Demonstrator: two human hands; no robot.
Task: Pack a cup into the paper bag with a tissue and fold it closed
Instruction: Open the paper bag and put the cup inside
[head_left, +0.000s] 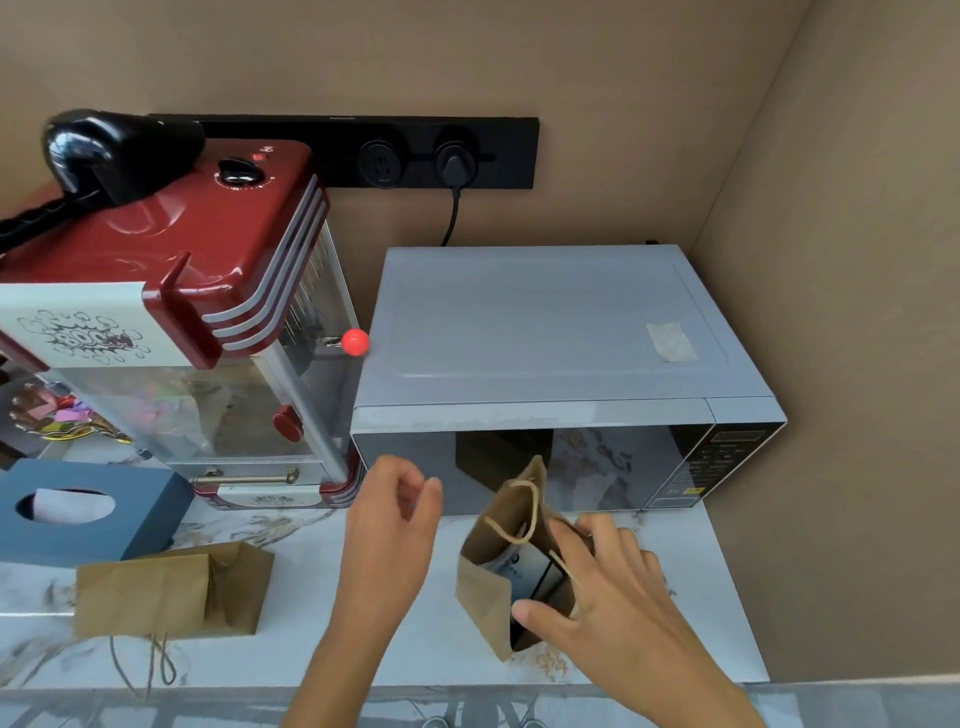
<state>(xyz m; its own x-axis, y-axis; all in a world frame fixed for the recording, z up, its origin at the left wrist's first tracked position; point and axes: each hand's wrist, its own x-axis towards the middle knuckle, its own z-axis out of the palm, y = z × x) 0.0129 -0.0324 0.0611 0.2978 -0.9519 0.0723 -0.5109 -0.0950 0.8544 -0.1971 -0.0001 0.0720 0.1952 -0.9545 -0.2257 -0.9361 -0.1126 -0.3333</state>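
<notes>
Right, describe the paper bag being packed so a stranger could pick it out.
Find the grey microwave in the corner. Just before its door, a brown paper bag stands upright and open, held by the right hand. The other bag, before the blue tissue box, lies flat.

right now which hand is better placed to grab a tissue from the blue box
Left. The left hand hangs free, apart from the bag, on the side nearer the blue tissue box. The right hand is busy gripping the upright paper bag, with the cup inside.

Brown paper bag (485, 597), red popcorn machine (171, 249), grey microwave (545, 332), blue tissue box (140, 514), white-marbled counter (311, 582).
</notes>
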